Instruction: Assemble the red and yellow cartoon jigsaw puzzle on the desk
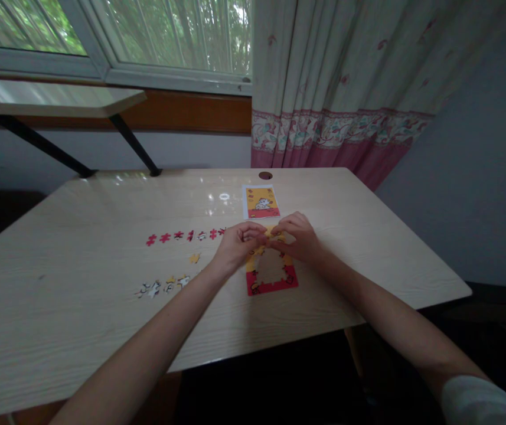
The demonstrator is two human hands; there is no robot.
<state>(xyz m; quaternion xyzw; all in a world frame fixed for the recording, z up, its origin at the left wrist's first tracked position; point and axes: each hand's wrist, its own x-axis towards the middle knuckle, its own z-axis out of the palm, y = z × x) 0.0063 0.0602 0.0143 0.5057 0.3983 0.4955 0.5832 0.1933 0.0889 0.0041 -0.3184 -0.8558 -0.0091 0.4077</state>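
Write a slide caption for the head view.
Left hand and right hand close together over a hollow-centred jigsaw, loose pieces lying to its left.

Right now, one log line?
left hand: over far end of puzzle; right hand: same; grip: unclear; puzzle: middle unfilled; loose pieces: left of puzzle; picture card: beyond puzzle
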